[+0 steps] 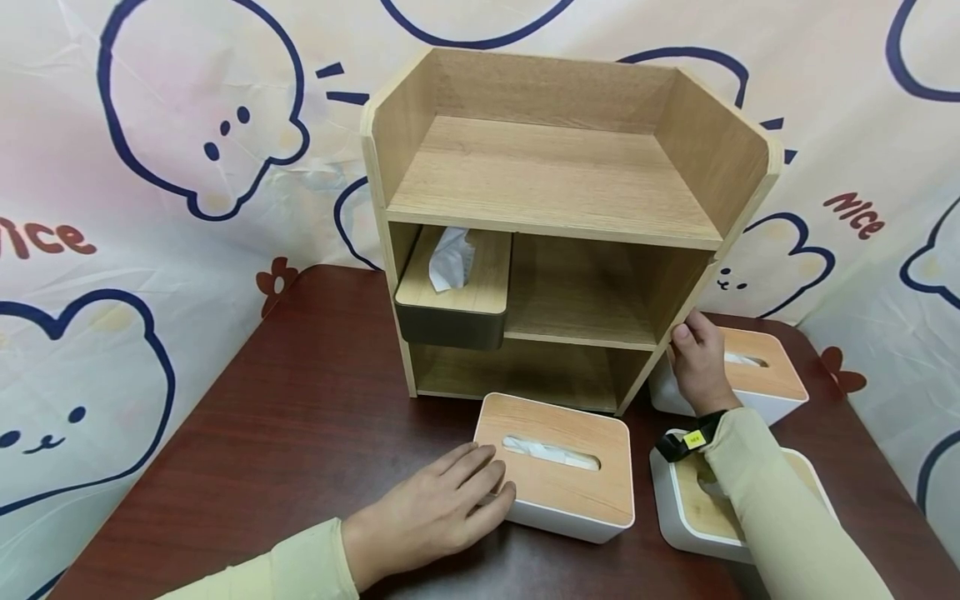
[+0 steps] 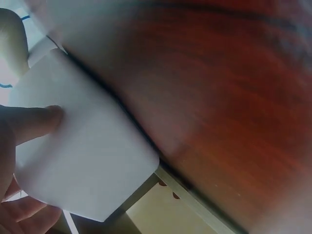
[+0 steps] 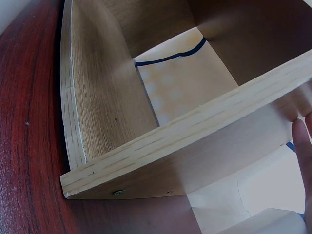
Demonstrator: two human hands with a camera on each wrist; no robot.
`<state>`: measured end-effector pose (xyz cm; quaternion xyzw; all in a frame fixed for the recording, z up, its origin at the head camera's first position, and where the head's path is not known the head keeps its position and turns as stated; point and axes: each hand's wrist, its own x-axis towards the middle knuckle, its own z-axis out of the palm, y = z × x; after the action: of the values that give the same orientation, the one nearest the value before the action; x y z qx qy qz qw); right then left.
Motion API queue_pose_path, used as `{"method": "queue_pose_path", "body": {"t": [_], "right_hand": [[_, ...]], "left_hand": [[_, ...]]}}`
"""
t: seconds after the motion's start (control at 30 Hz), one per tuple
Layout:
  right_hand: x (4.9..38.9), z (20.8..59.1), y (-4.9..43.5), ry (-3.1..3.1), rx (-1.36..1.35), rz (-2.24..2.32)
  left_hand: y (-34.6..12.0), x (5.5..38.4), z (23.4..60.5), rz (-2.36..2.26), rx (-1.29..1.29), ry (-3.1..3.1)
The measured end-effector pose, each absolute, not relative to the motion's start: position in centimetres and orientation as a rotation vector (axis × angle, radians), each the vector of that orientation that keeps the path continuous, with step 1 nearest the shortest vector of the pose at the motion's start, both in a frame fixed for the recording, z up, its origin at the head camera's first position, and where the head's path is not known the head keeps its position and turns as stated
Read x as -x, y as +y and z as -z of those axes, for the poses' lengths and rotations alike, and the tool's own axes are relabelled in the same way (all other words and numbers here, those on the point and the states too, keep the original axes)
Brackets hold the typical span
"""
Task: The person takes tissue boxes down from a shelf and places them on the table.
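A white tissue box (image 1: 553,517) with a wooden lid stands before the shelf. My left hand (image 1: 435,504) holds its left end, fingers on the lid; in the left wrist view the thumb (image 2: 36,124) lies against the white wall. My right hand (image 1: 699,362) touches the outer right side of the wooden shelf (image 1: 555,167), its fingertips partly cut off in the right wrist view. The shelf's upper left compartment holds a dark tissue box (image 1: 450,327) with a wooden lid and a tissue sticking up; its front juts past the shelf's edge.
Two more white tissue boxes are at the right: one (image 1: 765,371) beside the shelf, another (image 1: 693,533) nearer, partly under my right forearm. The dark red table (image 1: 247,417) carries everything. Patterned cloth (image 1: 75,208) hangs behind and on both sides.
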<state>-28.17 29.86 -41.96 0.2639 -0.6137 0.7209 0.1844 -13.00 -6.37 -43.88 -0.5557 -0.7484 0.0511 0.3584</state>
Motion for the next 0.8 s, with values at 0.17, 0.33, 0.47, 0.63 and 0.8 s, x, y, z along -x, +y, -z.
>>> {"method": "queue_pose_path", "body": {"t": [0.17, 0.33, 0.47, 0.63, 0.8], "right_hand": [[28.14, 41.96, 29.81, -1.731, -0.723, -2.024], [28.26, 42.03, 29.74, -1.729, -0.702, -2.018], [28.38, 42.0, 29.89, -1.746, -0.712, -2.008], [28.44, 42.03, 29.93, -1.738, -0.719, -2.016], [28.35, 42.09, 29.89, -1.729, -0.721, -2.028]], "left_hand": [[-6.22, 12.82, 43.56, -0.169, 1.412, -1.897], [-6.12, 12.61, 43.98, -0.162, 1.412, -1.892], [-6.07, 12.43, 44.29, -0.144, 1.417, -1.898], [-5.91, 12.35, 44.35, -0.14, 1.421, -1.895], [-5.9, 12.34, 44.45, -0.137, 1.428, -1.897]]}}
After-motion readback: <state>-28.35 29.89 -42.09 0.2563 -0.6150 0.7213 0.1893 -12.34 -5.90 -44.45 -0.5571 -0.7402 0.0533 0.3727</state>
